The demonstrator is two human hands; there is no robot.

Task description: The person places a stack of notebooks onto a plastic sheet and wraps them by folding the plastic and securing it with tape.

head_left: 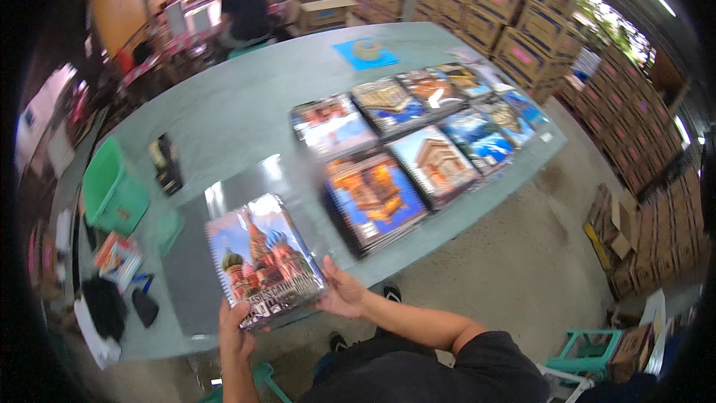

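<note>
A spiral-bound notebook point(262, 257) with onion-domed towers on its glossy cover, seemingly in clear film, is between my two hands at the table's near side. My left hand point(236, 322) is closed on its lower left corner, thumb on top. At the lower right edge, my right hand point(341, 291) grips it too, some fingers hidden beneath. Under the notebook lies a dark grey mat point(184, 283). To the right stand stacks of similar notebooks in two rows, the nearest being a notebook stack with a golden building on its cover point(377, 198).
A green bin point(112, 190) and a black-and-tan object point(165, 164) are on the table's left. A tape roll point(367, 49) rests on a blue sheet point(350, 52) at the far side. Cardboard boxes point(522, 52) are piled beyond. A person point(245, 7) sits at the back.
</note>
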